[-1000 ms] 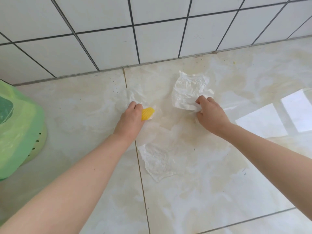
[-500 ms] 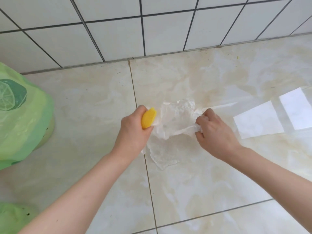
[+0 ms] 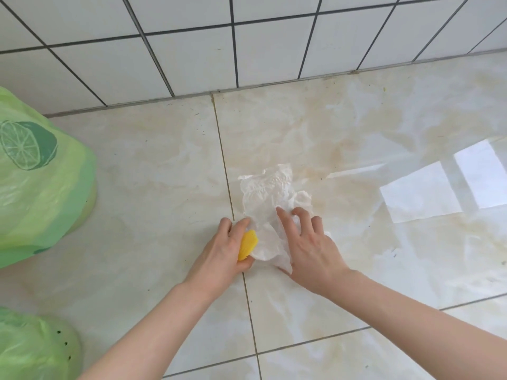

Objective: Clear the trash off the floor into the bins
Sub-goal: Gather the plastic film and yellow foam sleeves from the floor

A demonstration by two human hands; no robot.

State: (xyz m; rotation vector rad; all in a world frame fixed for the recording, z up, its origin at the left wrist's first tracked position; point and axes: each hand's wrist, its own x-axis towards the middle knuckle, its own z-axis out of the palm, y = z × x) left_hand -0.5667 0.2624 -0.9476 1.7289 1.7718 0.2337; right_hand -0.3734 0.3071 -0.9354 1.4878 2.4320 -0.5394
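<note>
A crumpled white sheet of paper (image 3: 270, 192) lies on the beige floor tiles in the middle of the head view. My left hand (image 3: 219, 252) grips a small yellow ridged piece (image 3: 248, 244) at the sheet's left edge, fingers curled round it. My right hand (image 3: 310, 242) rests on top of the sheet's near part with its fingers spread and pressing down. Some of the white paper is bunched between the two hands and partly hidden under the right palm. Two bins lined with green bags stand at the left, one (image 3: 41, 187) farther away and one (image 3: 33, 349) nearer.
A white tiled wall (image 3: 247, 50) runs along the back, meeting the floor just beyond the sheet. Bright window reflections (image 3: 444, 187) lie on the glossy floor at the right. Bare floor tiles (image 3: 356, 311) stretch right of my arms.
Both hands have drawn nearer to me and together. The white sheets are now gathered into one pile, and my right hand has loosened from pinching the paper to lying spread on it.
</note>
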